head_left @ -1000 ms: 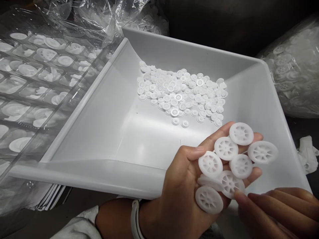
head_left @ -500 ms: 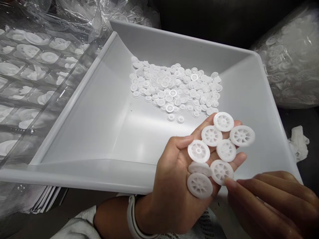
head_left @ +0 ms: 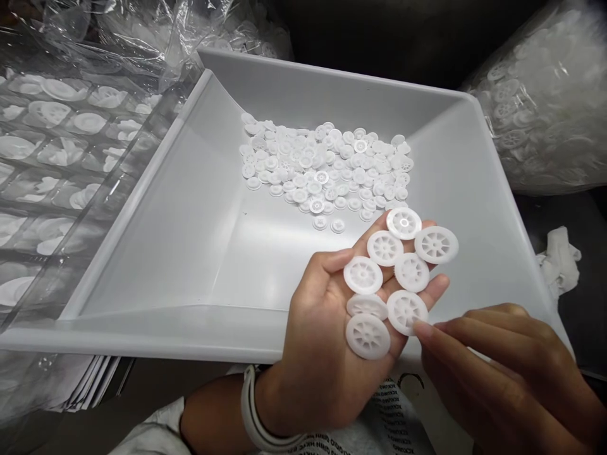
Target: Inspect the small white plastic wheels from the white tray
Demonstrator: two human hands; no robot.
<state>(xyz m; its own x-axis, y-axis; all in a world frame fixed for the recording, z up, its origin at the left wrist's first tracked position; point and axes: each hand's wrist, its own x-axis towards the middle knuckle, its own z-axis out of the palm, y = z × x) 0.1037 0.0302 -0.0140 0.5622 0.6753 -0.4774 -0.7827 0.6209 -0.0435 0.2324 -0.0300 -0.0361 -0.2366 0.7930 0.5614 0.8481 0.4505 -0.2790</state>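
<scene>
Left hand [head_left: 322, 360] is lying open, palm up, above a white plastic tray [head_left: 332, 76], carrying 8 white gear wheels [head_left: 385, 248] loose on palm and fingers, no clamp on any of them. 1 wheel [head_left: 367, 306] is sitting tilted, overlapped by its neighbours. Right hand [head_left: 502, 373] is reaching in from the lower right, fingers loosely together, with the index fingertip [head_left: 421, 328] at the rim of the wheel nearest it [head_left: 406, 312]. Thumb is hidden, so I cannot tell whether it is pinching anything. Wheels look light and stiff, probably moulded plastic, with spokes that may be fragile if squeezed hard. Smooth faces will likely slide on each other, so a tilted palm could shed them. Best grip is thumb and finger on opposite sides of the toothed rim, or through the spoke gaps. A pile of smaller white wheels [head_left: 322, 167] is lying in the tray's far half. Clear bag of wheels [head_left: 545, 107] is sitting off the far right corner, clear plastic trays [head_left: 47, 145] are stacked on the left, and a white cloth [head_left: 559, 262] is lying at the right edge.
</scene>
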